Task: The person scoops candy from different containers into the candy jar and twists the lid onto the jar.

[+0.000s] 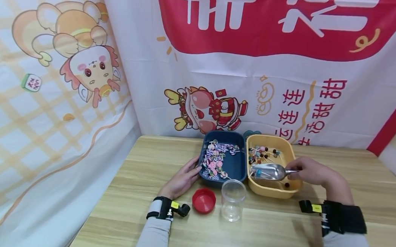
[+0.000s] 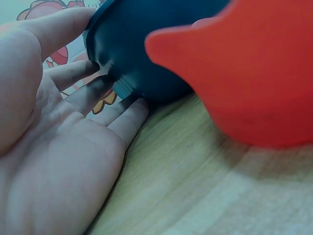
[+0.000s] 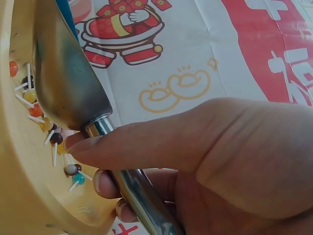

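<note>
Over on the right half of the head view, the right hand has its fingers curled around the handle of a metal scoop, and the scoop sits inside the yellow tray with its bowl pointing toward frame left. Its long axis runs pretty much left-right across the picture, handle toward the right edge. It looks like a few small lollipops are piled at the tray's far end, just above the scoop. The clear jar stands open on the table below and left of the scoop, between the two hands, with the red lid lying just beside it. The left hand is flat with its fingers straight, touching the side of the blue tray of swirly candies. So the right hand is the one carrying the scoop, and the jar is down-left of it.

Left wrist view: palm open, fingertips pressed against the dark blue tray wall. The red lid fills the right of the frame, blurry and close.

Right wrist view: thumb and fingers wrapped on the scoop's shiny handle, scoop bowl up at upper left against the yellow tray's inside, with the lollipops scattered under it. Can't tell if anything's actually in the scoop from here.
</note>
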The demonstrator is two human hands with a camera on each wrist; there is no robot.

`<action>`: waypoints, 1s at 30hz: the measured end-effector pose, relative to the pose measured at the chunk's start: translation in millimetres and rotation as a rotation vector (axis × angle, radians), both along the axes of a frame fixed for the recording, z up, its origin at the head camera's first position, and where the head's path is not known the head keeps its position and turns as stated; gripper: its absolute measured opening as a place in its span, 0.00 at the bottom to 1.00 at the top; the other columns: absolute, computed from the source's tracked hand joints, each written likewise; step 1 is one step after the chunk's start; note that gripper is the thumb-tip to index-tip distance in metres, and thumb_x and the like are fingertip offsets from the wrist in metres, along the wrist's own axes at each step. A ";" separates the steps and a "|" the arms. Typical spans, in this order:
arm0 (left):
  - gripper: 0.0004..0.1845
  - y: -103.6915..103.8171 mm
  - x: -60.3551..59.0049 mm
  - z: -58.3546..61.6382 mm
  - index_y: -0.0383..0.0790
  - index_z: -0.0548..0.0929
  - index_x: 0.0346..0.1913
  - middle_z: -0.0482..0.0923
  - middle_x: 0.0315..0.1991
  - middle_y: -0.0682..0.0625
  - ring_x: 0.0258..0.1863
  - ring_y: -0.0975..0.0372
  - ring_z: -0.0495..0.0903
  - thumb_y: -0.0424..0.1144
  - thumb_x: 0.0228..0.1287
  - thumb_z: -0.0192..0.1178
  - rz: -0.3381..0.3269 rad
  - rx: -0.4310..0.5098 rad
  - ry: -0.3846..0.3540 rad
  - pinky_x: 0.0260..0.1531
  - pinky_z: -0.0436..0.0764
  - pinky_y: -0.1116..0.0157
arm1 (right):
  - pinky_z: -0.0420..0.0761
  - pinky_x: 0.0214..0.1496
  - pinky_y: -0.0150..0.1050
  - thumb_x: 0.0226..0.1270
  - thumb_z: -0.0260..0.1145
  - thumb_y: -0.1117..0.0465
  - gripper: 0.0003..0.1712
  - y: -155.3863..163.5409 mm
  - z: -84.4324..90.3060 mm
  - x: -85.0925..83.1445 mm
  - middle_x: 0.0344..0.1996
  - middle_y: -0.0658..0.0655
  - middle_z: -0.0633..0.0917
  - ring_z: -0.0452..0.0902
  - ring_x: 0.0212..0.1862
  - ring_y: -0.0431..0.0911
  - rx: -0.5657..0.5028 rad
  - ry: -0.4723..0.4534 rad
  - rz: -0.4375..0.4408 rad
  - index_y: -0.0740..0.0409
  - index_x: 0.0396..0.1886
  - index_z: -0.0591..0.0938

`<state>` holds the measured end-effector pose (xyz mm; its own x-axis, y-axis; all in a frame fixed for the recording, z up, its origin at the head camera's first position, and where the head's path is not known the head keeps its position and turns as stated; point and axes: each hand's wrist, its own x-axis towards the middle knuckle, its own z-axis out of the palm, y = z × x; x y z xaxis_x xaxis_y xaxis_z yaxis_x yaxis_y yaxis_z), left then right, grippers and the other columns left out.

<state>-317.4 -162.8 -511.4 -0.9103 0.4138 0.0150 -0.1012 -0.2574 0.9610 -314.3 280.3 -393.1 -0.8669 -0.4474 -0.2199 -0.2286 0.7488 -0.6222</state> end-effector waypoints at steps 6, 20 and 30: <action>0.34 -2.6 0.6 -0.5 0.44 0.52 0.82 0.40 0.84 0.46 0.80 0.51 0.50 0.38 0.81 0.52 0.010 -0.012 -0.015 0.77 0.56 0.54 | 0.75 0.44 0.43 0.68 0.66 0.68 0.10 2.4 -3.7 -2.3 0.41 0.54 0.85 0.75 0.41 0.48 -0.028 0.020 0.018 0.58 0.46 0.88; 0.33 -1.9 -0.2 -0.6 0.42 0.52 0.82 0.42 0.83 0.45 0.80 0.51 0.53 0.37 0.80 0.51 0.011 0.010 -0.005 0.77 0.57 0.54 | 0.76 0.44 0.43 0.66 0.66 0.69 0.10 4.4 -2.0 -1.2 0.40 0.55 0.86 0.76 0.42 0.48 -0.024 0.031 0.028 0.59 0.45 0.89; 0.33 -0.9 -1.0 0.2 0.43 0.53 0.82 0.41 0.83 0.46 0.80 0.51 0.52 0.37 0.81 0.51 0.013 -0.002 -0.013 0.77 0.57 0.54 | 0.78 0.47 0.44 0.71 0.66 0.64 0.10 2.5 13.1 11.5 0.44 0.56 0.87 0.78 0.45 0.48 -0.073 0.069 0.020 0.59 0.49 0.87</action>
